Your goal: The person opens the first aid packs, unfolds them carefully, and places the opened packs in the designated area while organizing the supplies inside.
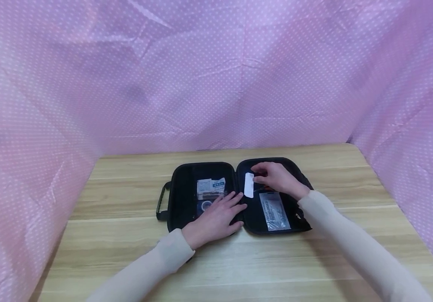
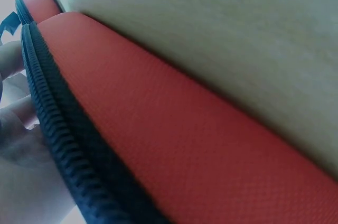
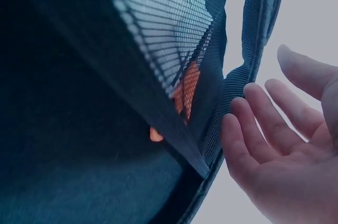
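Observation:
A zip-up case lies unfolded on the table, its black lining [image 1: 182, 193] facing up; the left wrist view shows its red outer side [image 2: 158, 108] and black zip [image 2: 68, 145]. My left hand [image 1: 218, 216] rests with spread fingers on the left half, by the hinge. Over the right half is my right hand [image 1: 274, 176], thumb and fingers apart beside a white strip [image 1: 249, 185]; contact is unclear. In the right wrist view its fingers [image 3: 243, 139] are loosely extended with nothing between them. A mesh pocket [image 3: 163, 23] partly covers an orange item [image 3: 187, 89].
Papers [image 1: 211, 186] and a ring-shaped item [image 1: 206, 205] lie in the left half. A clear packet [image 1: 274, 211] sits in the right half. The carry handle [image 1: 160, 201] points left. Pink dotted cloth [image 1: 216, 84] hangs behind the wooden table [image 1: 118, 235].

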Motion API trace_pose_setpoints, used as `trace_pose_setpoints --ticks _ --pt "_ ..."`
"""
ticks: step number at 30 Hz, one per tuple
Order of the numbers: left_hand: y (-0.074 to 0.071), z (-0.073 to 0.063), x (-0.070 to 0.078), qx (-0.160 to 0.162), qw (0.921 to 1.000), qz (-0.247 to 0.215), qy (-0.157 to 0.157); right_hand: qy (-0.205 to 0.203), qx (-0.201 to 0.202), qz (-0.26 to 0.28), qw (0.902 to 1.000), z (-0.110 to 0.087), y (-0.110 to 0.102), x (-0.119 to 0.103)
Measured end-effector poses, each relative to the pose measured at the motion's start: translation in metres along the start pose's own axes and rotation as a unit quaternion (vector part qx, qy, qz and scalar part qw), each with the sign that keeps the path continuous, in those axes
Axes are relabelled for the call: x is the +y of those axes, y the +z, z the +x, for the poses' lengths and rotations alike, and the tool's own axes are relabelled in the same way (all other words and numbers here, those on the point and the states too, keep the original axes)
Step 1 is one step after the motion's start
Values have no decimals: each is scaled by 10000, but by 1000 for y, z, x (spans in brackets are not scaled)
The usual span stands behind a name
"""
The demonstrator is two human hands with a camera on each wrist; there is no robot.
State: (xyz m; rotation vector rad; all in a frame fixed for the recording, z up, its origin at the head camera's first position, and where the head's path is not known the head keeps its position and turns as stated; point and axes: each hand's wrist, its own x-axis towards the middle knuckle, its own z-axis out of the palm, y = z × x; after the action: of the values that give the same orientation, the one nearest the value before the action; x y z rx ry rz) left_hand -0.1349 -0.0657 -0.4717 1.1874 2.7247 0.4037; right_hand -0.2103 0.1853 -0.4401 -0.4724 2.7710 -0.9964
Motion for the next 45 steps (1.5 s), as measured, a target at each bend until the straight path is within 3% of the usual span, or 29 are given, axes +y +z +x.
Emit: trace_pose_setpoints --ticks 6,15,21,27,32,37,45 --pt "-1 1 3 -47 10000 -12 -2 140 -181 -145 9996 10 7 2" --pt "1 2 3 3 10000 -20 65 -260 -264 -959 9947 15 17 6" --pt "2 2 4 36 9999 -2 94 -102 -165 -1049 9943 13 16 7" --pt "3 3 3 93 9999 37 118 114 -144 -528 9984 10 11 8" --pt "2 3 3 15 10000 -38 35 466 -130 397 9980 4 1 12" --pt "1 1 3 -75 9999 -107 -82 449 230 1351 9896 -5 -11 21" --pt "0 -2 1 -59 9998 -145 -122 502 970 1975 9742 -22 -22 36"
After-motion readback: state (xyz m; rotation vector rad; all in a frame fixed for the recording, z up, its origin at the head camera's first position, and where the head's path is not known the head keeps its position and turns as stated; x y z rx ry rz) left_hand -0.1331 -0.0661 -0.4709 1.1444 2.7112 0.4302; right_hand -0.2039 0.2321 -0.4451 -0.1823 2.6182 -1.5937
